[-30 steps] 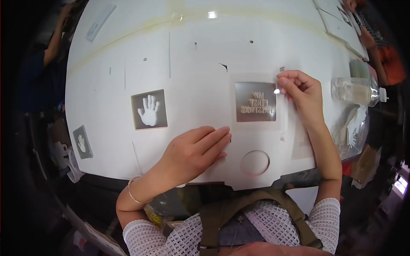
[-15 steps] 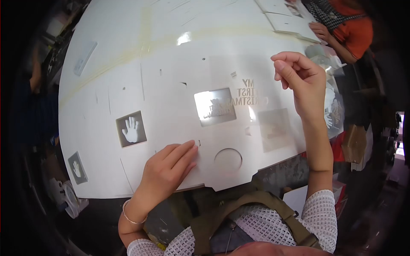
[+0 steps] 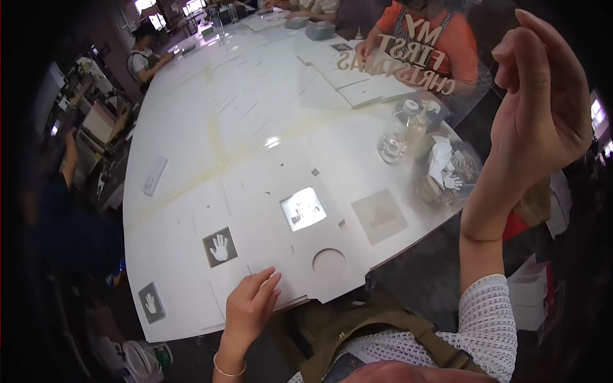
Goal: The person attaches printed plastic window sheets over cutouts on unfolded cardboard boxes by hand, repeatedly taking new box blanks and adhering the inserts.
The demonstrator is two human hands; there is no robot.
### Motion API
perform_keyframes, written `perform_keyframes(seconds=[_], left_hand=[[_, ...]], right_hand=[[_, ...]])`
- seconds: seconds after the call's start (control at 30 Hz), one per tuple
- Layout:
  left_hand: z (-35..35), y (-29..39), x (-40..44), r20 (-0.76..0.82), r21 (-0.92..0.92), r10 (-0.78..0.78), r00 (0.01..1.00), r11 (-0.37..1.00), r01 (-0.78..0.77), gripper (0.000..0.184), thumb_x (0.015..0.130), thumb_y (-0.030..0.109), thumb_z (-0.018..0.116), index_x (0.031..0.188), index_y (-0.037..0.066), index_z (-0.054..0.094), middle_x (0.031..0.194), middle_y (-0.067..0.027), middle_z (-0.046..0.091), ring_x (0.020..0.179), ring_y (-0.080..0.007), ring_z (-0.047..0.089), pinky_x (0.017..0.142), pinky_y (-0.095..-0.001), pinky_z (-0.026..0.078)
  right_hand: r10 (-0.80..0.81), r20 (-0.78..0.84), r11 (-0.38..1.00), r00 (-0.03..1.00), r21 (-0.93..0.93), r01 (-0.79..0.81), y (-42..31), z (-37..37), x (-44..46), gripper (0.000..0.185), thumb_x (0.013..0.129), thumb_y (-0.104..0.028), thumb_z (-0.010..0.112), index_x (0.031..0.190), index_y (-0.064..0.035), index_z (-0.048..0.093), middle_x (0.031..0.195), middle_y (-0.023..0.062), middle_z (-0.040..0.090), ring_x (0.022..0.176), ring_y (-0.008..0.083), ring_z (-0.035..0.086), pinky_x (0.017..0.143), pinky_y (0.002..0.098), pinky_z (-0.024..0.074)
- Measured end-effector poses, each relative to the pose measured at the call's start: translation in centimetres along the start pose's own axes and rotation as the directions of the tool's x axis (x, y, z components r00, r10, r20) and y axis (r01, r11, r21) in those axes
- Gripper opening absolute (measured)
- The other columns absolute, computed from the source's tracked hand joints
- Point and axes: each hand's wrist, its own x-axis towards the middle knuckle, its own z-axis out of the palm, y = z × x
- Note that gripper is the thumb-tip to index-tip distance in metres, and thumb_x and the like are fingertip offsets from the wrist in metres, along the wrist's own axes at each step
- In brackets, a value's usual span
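High on the right, my right hand (image 3: pixel 543 96) pinches a clear transfer film (image 3: pixel 412 51). Gold letters on the film read MY FIRST CHRISTMAS in mirror writing. My left hand (image 3: pixel 252 303) lies at the near table edge with fingers stretched out and nothing in them. Above it on the white table lies a shiny square plate (image 3: pixel 303 209) with dark lettering, partly lost in glare. To its right lies a dull square sheet (image 3: pixel 379 217) with faint marks. Two dark plates with white handprints, one nearer (image 3: pixel 219 247) and one farther left (image 3: pixel 152 302), lie on the left.
A round cutout (image 3: pixel 329 263) is near the front edge. Clear glass bottles (image 3: pixel 392 148) and a bag with printed pieces (image 3: pixel 447 172) stand at the right. A small clear box (image 3: pixel 155 177) lies at left. A person in orange (image 3: pixel 456 45) sits across, others farther back.
My right hand has risen to the upper right, lifting the film away from the table. My view has tilted up, showing more of the room. My left hand stays at the table edge.
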Motion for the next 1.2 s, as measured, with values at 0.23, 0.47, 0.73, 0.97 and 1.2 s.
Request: perform_keyframes(seconds=[0.23,0.47,0.73,0.97,1.2], left_hand=[[-0.4,0.8,-0.7,-0.06,0.02,0.018,0.998,1.0,-0.017,0.031,0.075,0.0,0.069,0.105,0.005,0.065,0.106,-0.0111,0.065,0.085,-0.0273,0.063,0.071,-0.0343,0.052],[0.3,0.7,-0.1,-0.062,0.02,0.053,0.997,0.998,-0.052,0.03,0.075,0.005,0.069,0.104,0.002,0.063,0.106,-0.0107,0.063,0.088,-0.0271,0.062,0.071,-0.0347,0.053],[2.3,-2.4,1.3,0.042,-0.042,0.014,0.999,0.999,-0.013,0.035,0.073,0.004,0.07,0.107,0.002,0.062,0.108,-0.01,0.063,0.091,-0.0261,0.062,0.073,-0.0341,0.054],[4.7,-4.1,4.0,0.072,-0.082,0.036,0.997,0.996,-0.03,0.037,0.073,0.006,0.07,0.109,0.001,0.062,0.11,-0.0089,0.063,0.093,-0.0255,0.061,0.075,-0.0334,0.054],[5.6,-5.2,5.0,0.133,-0.086,0.013,0.991,0.996,-0.001,0.038,0.072,0.007,0.071,0.109,0.001,0.062,0.112,-0.0084,0.062,0.089,-0.0223,0.063,0.07,-0.0311,0.055]], right_hand=[[-0.003,-0.063,0.986,0.998,-0.165,-0.007,-1.6,-0.1,2.5,0.016,0.089,-0.012,0.065,0.098,0.0011,0.062,0.066,0.002,0.059,0.052,0.0044,0.051,0.045,0.016,0.034],[0.66,0.521,0.704,0.542,-0.177,-0.687,1.2,4.6,-12.6,0.009,0.086,-0.003,0.063,0.093,0.0012,0.068,0.075,0.0008,0.062,0.062,0.0052,0.054,0.052,0.0169,0.0371],[0.78,0.476,0.545,0.407,-0.197,-0.815,3.4,6.2,-21.5,0.01,0.087,-0.009,0.064,0.092,-0.002,0.069,0.067,-0.0014,0.06,0.055,0.0017,0.048,0.048,0.0163,0.0333],[0.797,0.598,0.121,-0.089,-0.302,-0.946,3.2,9.3,-25.1,0.012,0.087,-0.013,0.066,0.093,-0.0026,0.07,0.066,-0.0028,0.06,0.055,0.0003,0.045,0.046,0.0162,0.0319],[0.835,0.529,0.008,-0.149,-0.283,-0.959,3.0,10.0,-27.4,0.012,0.087,-0.01,0.065,0.095,-0.0019,0.069,0.066,-0.0036,0.059,0.053,0.0003,0.043,0.047,0.0163,0.0296]])
